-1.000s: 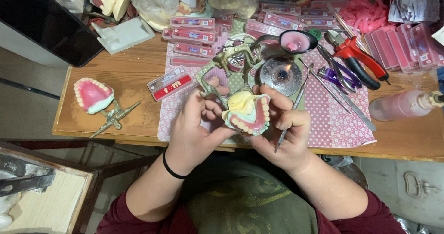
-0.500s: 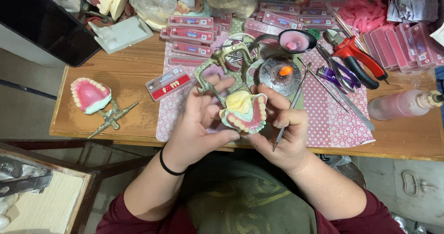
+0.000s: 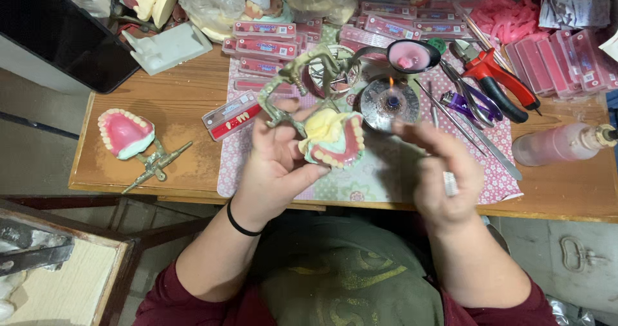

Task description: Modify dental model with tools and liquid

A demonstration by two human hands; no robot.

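My left hand [image 3: 273,165] grips a denture model [image 3: 335,139], pink gums with white teeth on yellow wax, fixed in a metal articulator frame [image 3: 293,81]. It is held above the patterned mat [image 3: 386,178]. My right hand [image 3: 444,171] is blurred, to the right of the model and apart from it. It holds a thin metal instrument [image 3: 449,183], with its fingers reaching toward a small lit burner [image 3: 389,101].
A second denture model [image 3: 125,133] on a metal frame lies at the table's left. Behind are a pink wax bowl [image 3: 409,55], flat pink boxes [image 3: 264,30], red-handled pliers [image 3: 499,84], a purple lighter [image 3: 467,104], a pink bottle [image 3: 560,142] and a red tooth card [image 3: 232,117].
My right hand has left the denture model and swung right, toward the burner, with the instrument in it. My left hand keeps the model in about the same place.
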